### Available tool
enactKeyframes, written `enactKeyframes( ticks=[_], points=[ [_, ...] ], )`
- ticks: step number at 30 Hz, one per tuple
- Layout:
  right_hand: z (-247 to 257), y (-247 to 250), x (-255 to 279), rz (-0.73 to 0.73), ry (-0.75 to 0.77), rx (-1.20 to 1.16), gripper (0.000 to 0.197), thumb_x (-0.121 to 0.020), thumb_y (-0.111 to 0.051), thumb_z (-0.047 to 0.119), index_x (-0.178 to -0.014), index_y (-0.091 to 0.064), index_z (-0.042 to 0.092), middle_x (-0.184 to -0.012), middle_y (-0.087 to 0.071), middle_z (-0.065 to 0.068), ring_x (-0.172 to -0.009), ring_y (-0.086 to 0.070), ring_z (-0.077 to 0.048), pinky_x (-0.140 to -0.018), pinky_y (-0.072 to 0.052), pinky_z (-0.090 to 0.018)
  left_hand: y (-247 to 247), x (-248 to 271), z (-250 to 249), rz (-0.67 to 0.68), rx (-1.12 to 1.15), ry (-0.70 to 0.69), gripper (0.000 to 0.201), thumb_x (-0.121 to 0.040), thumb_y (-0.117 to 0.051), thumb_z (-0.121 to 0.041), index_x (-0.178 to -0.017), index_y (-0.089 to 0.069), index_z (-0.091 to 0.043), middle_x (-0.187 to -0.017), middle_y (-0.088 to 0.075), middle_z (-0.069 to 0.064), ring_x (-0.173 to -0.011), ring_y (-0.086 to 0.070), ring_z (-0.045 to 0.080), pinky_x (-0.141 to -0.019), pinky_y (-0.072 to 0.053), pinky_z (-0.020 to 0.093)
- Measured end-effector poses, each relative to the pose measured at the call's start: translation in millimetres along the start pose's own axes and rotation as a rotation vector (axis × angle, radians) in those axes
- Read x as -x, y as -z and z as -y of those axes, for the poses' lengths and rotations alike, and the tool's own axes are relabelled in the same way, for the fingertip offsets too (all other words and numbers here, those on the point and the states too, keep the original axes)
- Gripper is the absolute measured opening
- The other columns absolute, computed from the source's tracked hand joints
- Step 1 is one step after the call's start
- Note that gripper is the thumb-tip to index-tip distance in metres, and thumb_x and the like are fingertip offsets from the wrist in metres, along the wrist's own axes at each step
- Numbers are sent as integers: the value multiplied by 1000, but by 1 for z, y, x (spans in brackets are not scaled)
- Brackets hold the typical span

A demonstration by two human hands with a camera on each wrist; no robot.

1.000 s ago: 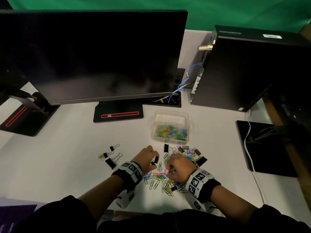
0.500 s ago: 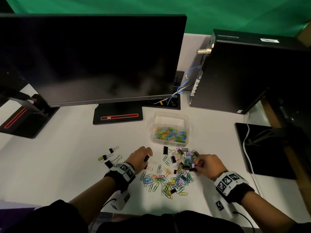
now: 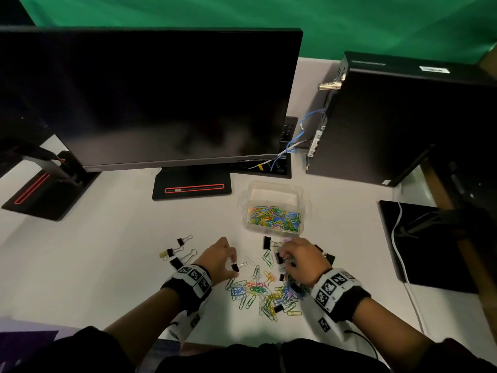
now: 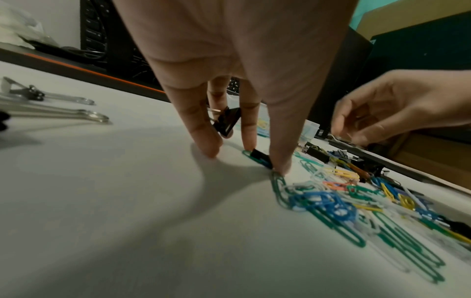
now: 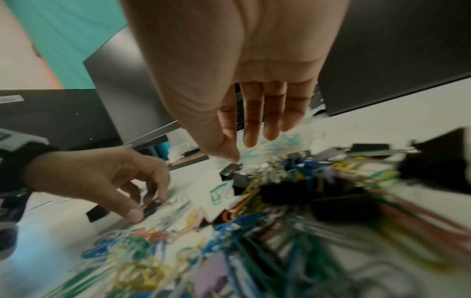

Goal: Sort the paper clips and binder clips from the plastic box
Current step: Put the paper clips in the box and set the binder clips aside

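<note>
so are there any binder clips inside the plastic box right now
No, in the head view the plastic box holds only coloured paper clips, while the black binder clips lie out on the table.

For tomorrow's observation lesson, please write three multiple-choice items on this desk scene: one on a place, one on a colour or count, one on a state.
1. Where is the plastic box?
A. Beyond the mixed clip pile, right of the monitor base
B. On the computer tower
C. Left of the sorted binder clips

2. How many sorted binder clips lie left of the left hand?
A. One
B. Four
C. Ten

3. What is the left hand doing?
A. Lying flat and open
B. Pinching a black binder clip
C. Gripping the box

Key: 1 A, the box sits behind the pile; 2 B, four lie apart there; 3 B, its fingers close on the clip.
</note>
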State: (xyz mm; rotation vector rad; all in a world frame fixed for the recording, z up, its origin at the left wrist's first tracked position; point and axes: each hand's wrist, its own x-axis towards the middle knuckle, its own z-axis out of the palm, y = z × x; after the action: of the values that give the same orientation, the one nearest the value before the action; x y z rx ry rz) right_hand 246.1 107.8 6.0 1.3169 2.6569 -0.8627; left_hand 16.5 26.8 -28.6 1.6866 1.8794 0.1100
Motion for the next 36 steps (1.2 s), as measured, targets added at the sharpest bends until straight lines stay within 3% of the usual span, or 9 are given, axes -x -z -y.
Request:
enactKeyframes(
  ticks=[10,13,16,20,23,25,28,31,36],
  points=[
    [33,-17,-32,168,74,104,35,-81,-50,8,-115,-55,14,-121,-49,-9,-114,-49,-27,-91,-46,-34,6,5,0,-75,199,-39,12,-77,-70,-24,-85,-62,-22,-88,-40,-6,-66,-46,1,-64,-37,9],
    [40,-21,-33,147,120,16,42,-83,-56,14,-124,-50,18,-124,-50,-6,-112,-52,-24,-92,-41,-29,9,9,-1,-75,284,-40,29,-76,-71,-22,-70,-50,-40,-88,-45,-5,-68,-54,10,-74,-48,21],
    [48,-25,-35,145,142,-96,48,-82,-63,18,-127,-49,20,-121,-58,-4,-94,-57,-18,-87,-43,-26,7,12,-5,-62,361,-54,32,-76,-70,-18,-70,-49,-41,-87,-47,-6,-68,-55,11,-78,-52,30],
    [51,-34,-36,139,80,-348,29,-75,-71,17,-104,-65,18,-94,-69,-2,-77,-63,-15,-76,-52,-28,1,12,-6,-27,521,-74,33,-76,-70,-17,-69,-55,-45,-90,-51,-5,-66,-54,10,-65,-53,25],
    [48,-36,-37,109,0,-507,7,-73,-73,16,-79,-70,20,-73,-66,-5,-66,-58,-13,-68,-50,-29,1,9,-8,-28,659,-43,20,-86,-62,-9,-78,-57,-26,-85,-51,0,-56,-56,5,-50,-48,15],
    [45,-37,-37,98,-38,-561,17,-73,-74,17,-64,-66,29,-67,-65,-11,-62,-54,-15,-65,-49,-27,2,7,-8,-38,735,-12,16,-91,-54,-7,-80,-56,-18,-75,-53,0,-50,-57,0,-49,-50,16],
    [44,-35,-35,78,-33,-618,21,-78,-69,13,-63,-67,28,-71,-70,-19,-59,-55,-14,-62,-50,-24,0,1,-8,-73,762,26,22,-93,-50,-8,-75,-54,-18,-69,-52,3,-46,-56,-2,-50,-52,19],
    [42,-34,-33,54,-12,-634,22,-83,-62,8,-69,-64,25,-63,-67,1,-53,-56,-4,-57,-50,-16,2,-3,-11,-98,742,54,24,-94,-50,-10,-72,-53,-19,-64,-51,2,-42,-54,-2,-48,-51,18],
    [28,-29,-32,86,4,-442,30,-83,-58,8,-63,-54,31,-64,-61,8,-63,-58,-10,-68,-49,-25,11,-7,-4,-167,757,162,26,-95,-46,-10,-71,-55,-18,-85,-56,6,-53,-55,9,-49,-51,21]
  ],
)
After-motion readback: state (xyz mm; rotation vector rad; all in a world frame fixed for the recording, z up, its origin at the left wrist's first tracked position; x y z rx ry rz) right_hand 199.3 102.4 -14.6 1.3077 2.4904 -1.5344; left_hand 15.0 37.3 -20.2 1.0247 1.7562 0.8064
